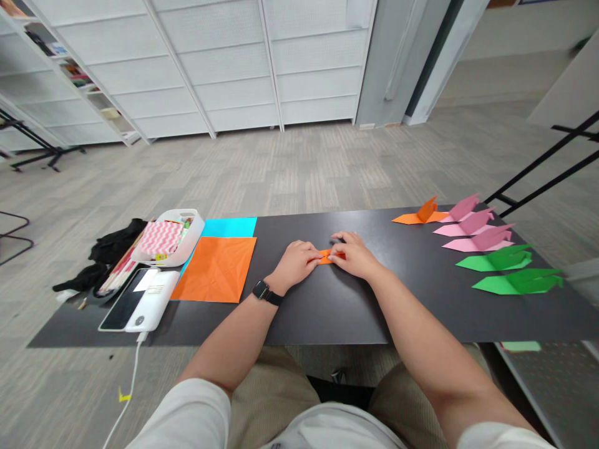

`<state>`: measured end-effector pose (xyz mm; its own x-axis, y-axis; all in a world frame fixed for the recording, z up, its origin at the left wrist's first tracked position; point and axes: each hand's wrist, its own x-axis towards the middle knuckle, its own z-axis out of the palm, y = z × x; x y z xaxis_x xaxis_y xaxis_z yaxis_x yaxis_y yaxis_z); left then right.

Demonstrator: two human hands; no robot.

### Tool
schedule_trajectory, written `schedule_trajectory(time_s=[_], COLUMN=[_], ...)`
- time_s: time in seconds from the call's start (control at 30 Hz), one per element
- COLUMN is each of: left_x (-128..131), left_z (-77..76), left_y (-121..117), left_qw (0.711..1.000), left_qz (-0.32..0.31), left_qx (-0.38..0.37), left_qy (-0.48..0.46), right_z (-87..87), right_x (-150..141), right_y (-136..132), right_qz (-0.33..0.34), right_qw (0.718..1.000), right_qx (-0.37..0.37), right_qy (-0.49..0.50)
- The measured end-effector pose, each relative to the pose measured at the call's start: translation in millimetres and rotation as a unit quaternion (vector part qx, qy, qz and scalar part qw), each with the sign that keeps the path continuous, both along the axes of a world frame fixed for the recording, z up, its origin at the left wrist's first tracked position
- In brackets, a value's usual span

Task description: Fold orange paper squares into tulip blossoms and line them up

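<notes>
A small folded piece of orange paper (pixel 324 256) lies on the dark table (pixel 322 312), between my two hands. My left hand (pixel 299 260), with a black watch at the wrist, presses its closed fingers on the paper's left end. My right hand (pixel 353 254) grips the right end between thumb and fingers, its index finger raised and bent. The fingers cover much of the paper, so its exact folds cannot be made out. To the left of my left hand lies a flat orange sheet (pixel 215 269), partly over a blue sheet (pixel 230 227).
Folded paper birds stand along the right side: one orange (pixel 423 213), several pink (pixel 484 238) and two green (pixel 519 282). At left are a white basket (pixel 189 243), a phone (pixel 125 299), a white power bank (pixel 152 301) with a cable, and black cloth (pixel 116 240).
</notes>
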<state>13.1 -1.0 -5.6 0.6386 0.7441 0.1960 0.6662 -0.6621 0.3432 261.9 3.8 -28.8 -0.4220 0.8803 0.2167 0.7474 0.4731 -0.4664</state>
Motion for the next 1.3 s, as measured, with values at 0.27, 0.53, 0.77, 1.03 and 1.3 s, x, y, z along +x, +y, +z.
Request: schedule_trajectory(time_s=[0.27,0.53,0.77,1.03,1.3], left_x=[0,2,4,2,0], left_z=[0.4,-4.3,-9.7,0.0,-5.0], left_y=[0,2,4,1,3], left_qw=[1.0,1.0,0.998,0.997,0.998], left_qz=[-0.001,-0.003,-0.052,-0.069,-0.059], left_qx=[-0.005,0.022,-0.007,-0.017,-0.016], left_qy=[0.002,-0.005,-0.026,0.0,0.007], right_z=[-4.6,-7.2,-9.1,-7.4,-3.2], right_x=[-2,-2,0,2,5], right_y=[1,4,5,6,4], right_qz=[-0.005,-0.019,-0.025,-0.025,-0.041], right_qw=[1.0,1.0,1.0,1.0,0.999], right_qx=[0.015,0.018,0.016,0.008,0.004], right_qy=[0.004,0.006,0.006,0.009,-0.008])
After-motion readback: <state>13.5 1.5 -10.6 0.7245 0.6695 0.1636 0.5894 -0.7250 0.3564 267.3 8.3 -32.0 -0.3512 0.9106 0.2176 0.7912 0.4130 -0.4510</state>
